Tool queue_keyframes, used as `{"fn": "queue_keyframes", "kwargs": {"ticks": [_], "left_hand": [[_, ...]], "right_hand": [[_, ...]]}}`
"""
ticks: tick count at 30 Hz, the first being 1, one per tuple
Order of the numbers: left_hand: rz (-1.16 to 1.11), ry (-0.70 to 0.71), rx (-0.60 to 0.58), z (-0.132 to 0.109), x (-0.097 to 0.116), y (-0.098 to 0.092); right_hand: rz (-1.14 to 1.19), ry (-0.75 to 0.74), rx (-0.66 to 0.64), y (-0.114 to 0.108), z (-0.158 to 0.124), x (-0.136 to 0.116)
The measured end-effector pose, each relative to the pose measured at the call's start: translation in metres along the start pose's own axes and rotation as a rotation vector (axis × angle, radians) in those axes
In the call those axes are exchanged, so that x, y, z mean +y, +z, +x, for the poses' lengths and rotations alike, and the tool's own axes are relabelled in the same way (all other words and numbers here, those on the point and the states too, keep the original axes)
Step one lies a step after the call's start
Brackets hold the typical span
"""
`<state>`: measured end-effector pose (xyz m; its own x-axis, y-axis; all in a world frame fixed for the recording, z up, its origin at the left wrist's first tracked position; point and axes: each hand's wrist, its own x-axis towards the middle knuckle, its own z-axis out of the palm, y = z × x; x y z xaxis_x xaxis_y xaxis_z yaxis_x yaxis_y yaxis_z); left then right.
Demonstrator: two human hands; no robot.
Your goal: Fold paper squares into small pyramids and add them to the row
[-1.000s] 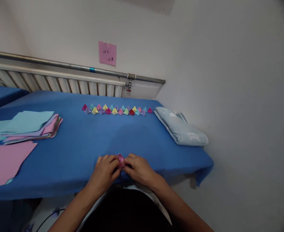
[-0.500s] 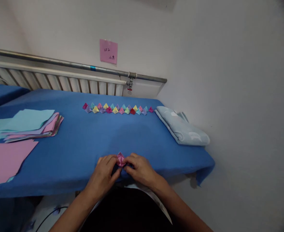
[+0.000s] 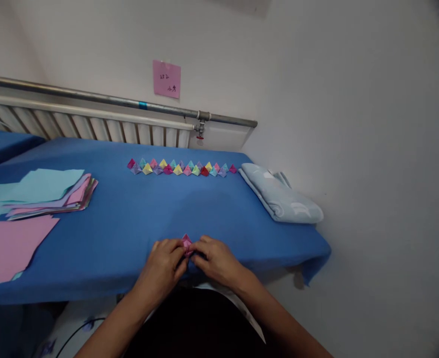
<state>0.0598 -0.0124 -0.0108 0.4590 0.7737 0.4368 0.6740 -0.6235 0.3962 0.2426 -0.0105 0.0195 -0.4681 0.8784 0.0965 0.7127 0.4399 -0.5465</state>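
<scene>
A small folded pink paper piece (image 3: 186, 242) rests on the blue-covered table (image 3: 130, 219) near its front edge. My left hand (image 3: 165, 263) and my right hand (image 3: 214, 258) meet over it, fingers curled and pinching it from both sides. Only the tip of the paper shows between the fingertips. Farther back lies a row of several small folded paper shapes (image 3: 182, 168) in pink, yellow, green, blue and red.
A stack of coloured paper sheets (image 3: 51, 194) and a pink sheet (image 3: 10, 246) lie at the left. A folded light blue towel (image 3: 281, 196) sits at the right edge. A radiator and pipe (image 3: 130, 104) run behind, under a pink note (image 3: 166, 78) on the wall.
Both hands stay together on the pink paper piece, with only slight finger movement. The view has shifted slightly.
</scene>
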Motion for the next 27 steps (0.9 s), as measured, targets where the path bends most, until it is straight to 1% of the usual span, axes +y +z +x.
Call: {"fn": "queue_keyframes", "kwargs": {"ticks": [4, 7, 10, 13, 15, 18, 21, 24, 25, 27], "left_hand": [[-0.010, 0.003, 0.002, -0.001, 0.001, 0.001], [-0.066, 0.007, 0.041, -0.003, 0.000, 0.000], [-0.141, -0.001, 0.113, -0.004, -0.004, -0.007], [-0.187, -0.068, 0.170, 0.003, -0.012, -0.017], [-0.214, -0.114, 0.162, 0.013, -0.018, -0.023], [-0.277, -0.122, 0.046, 0.033, -0.022, -0.025], [-0.318, -0.062, -0.134, 0.053, -0.020, -0.022], [-0.306, -0.013, -0.297, 0.066, -0.017, -0.020], [-0.280, -0.013, -0.325, 0.068, -0.017, -0.020], [-0.209, -0.042, -0.335, 0.070, -0.019, -0.022]], "right_hand": [[0.131, -0.035, 0.037, -0.001, -0.002, 0.006], [0.308, 0.045, 0.141, -0.001, -0.006, 0.008], [0.450, 0.123, 0.246, 0.001, -0.011, 0.011], [0.519, 0.133, 0.317, 0.003, -0.013, 0.014], [0.565, 0.149, 0.344, 0.004, -0.014, 0.017], [0.664, 0.190, 0.365, 0.004, -0.013, 0.020], [0.754, 0.219, 0.359, 0.003, -0.013, 0.019], [0.778, 0.236, 0.353, 0.002, -0.013, 0.018], [0.776, 0.239, 0.355, 0.002, -0.013, 0.018], [0.767, 0.245, 0.360, 0.002, -0.013, 0.017]]}}
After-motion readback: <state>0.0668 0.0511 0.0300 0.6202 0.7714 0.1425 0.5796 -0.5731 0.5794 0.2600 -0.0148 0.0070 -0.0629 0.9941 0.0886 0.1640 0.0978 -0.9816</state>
